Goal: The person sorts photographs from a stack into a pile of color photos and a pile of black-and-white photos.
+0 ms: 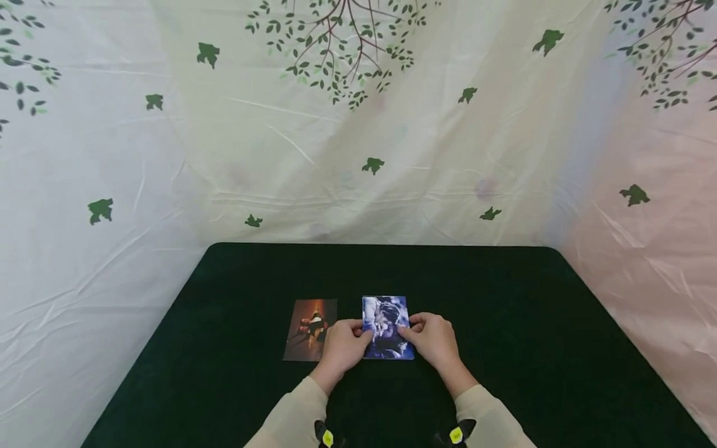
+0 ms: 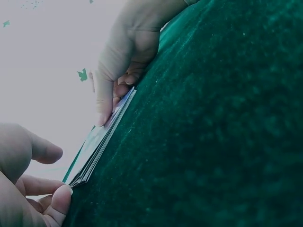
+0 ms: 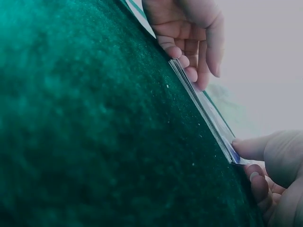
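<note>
A stack of picture cards point(image 1: 386, 311), its top one blue and white, lies on the dark green cloth between the two hands. My right hand point(image 1: 434, 339) grips its right side, thumb on the top card and fingers at the edge, as the right wrist view shows. At the left side, my left hand point(image 1: 343, 347) touches the stack's edge with its fingertips. Its thumb point(image 2: 47, 151) is raised off the cards in the left wrist view. Partly behind the left hand, a single brownish-orange picture card point(image 1: 305, 323) lies flat.
The table point(image 1: 224, 298) is covered in dark green velvety cloth with rounded far corners. Behind it hangs a pale curtain point(image 1: 313, 155) printed with leaves and green birds. Both sleeves are cream, with a dark band and yellow tag near each wrist.
</note>
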### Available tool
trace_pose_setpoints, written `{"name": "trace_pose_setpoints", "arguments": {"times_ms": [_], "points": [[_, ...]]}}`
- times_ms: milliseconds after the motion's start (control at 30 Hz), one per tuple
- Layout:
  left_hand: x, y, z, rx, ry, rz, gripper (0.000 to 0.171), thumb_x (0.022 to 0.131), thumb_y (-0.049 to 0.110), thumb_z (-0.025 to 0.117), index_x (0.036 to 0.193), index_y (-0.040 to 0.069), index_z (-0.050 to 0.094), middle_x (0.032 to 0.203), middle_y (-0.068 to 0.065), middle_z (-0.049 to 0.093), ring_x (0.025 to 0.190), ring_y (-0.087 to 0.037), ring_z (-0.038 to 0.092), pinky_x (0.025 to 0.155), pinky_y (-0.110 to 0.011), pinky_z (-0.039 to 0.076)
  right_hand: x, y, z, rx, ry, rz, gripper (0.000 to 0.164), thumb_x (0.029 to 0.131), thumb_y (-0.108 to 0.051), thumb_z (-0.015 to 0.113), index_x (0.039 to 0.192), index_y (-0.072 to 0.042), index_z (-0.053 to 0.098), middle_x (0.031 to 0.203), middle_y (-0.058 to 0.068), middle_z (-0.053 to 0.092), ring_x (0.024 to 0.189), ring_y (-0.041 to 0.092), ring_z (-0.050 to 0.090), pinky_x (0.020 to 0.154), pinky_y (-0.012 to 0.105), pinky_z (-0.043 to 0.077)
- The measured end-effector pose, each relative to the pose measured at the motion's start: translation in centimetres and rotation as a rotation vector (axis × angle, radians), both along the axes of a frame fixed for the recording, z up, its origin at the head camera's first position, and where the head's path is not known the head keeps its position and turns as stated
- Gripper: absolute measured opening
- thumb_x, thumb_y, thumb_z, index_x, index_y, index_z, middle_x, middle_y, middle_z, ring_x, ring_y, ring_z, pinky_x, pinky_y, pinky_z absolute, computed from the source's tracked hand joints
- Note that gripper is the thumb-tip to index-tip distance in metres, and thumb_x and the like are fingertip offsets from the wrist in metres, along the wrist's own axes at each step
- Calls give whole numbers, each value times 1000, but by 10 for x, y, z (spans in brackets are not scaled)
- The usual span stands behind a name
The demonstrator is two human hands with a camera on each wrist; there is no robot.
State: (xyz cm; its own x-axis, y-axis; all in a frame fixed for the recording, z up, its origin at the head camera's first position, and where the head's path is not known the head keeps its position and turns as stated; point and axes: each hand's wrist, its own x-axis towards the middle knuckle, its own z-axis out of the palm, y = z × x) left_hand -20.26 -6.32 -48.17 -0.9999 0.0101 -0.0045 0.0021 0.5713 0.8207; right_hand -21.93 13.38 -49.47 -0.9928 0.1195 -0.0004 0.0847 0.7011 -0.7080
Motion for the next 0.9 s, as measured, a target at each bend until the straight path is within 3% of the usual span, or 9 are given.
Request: {"name": "trace_pose_setpoints", "arguments": {"times_ms": [500, 900], "points": [[-3, -1, -2, 44, -52, -45, 36, 90, 23, 66, 119, 1, 66, 83, -1, 59, 72, -16, 53, 60, -31, 44, -2, 1, 2, -36, -36, -1, 35, 83, -26, 76, 109, -4, 68, 72, -1, 62, 63, 14, 55, 56, 30, 44], [-3, -3, 0, -28, -28, -91, 39, 90, 26, 67, 117, -2, 66, 82, -2, 61, 69, -16, 53, 59, -32, 44, -2, 0, 1, -88, -34, -11, 32, 87, -21, 72, 113, -4, 67, 73, 1, 60, 62, 15, 53, 54, 31, 42]]}}
